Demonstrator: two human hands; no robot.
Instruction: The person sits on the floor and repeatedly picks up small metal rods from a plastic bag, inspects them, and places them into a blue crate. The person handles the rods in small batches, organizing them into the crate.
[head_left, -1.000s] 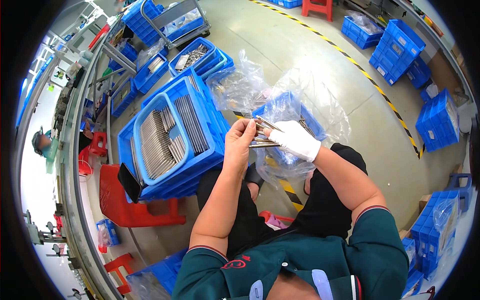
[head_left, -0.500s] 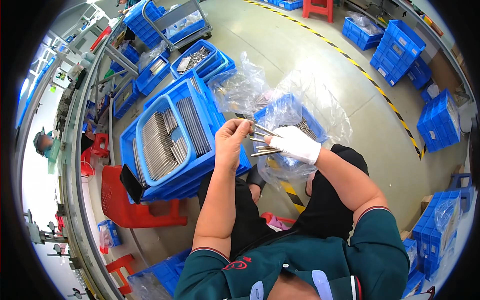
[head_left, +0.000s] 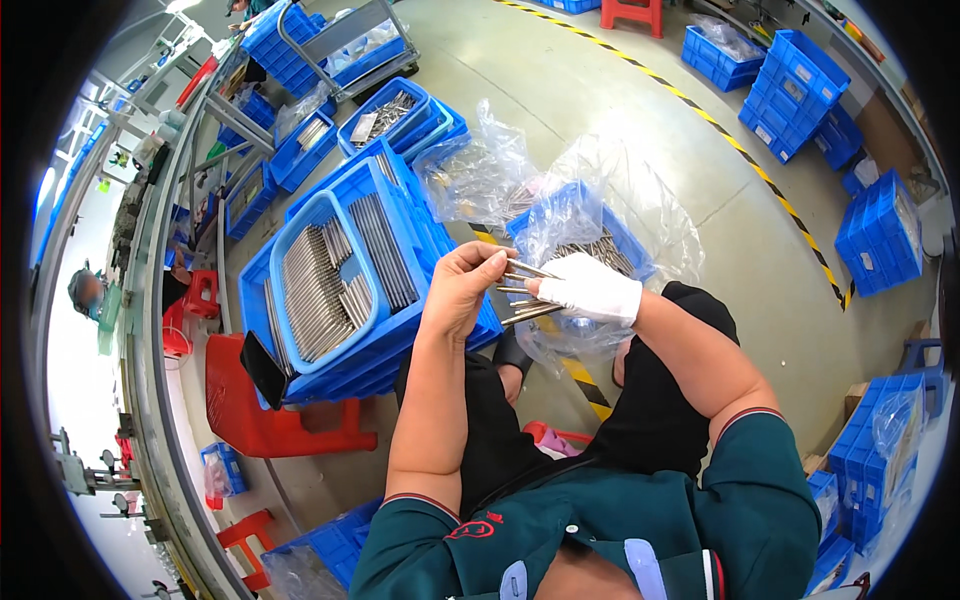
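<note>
Several thin metal rods [head_left: 530,313] fan out between my hands, above my knees. My right hand [head_left: 597,288], in a white glove, is closed round the bunch. My bare left hand [head_left: 466,284] pinches the end of one rod with thumb and fingertips. Just beyond the hands stands a blue crate [head_left: 641,262] lined with clear plastic, holding loose rods [head_left: 598,250]. To the left, a light-blue tray [head_left: 283,237] holds rods laid side by side in rows. It rests on a larger blue crate [head_left: 424,238], where darker rods [head_left: 384,246] are lined up.
A red stool [head_left: 240,400] stands under the stacked crates at left. Clear plastic bags [head_left: 470,180] lie on the floor ahead. A blue bin [head_left: 388,118] of metal parts and a trolley [head_left: 365,50] are farther off. Blue crates [head_left: 880,235] stand along the right side.
The fanned rods have shifted slightly in the gloved hand, and my left hand has moved a little down and left. The trays and crates stay as they were.
</note>
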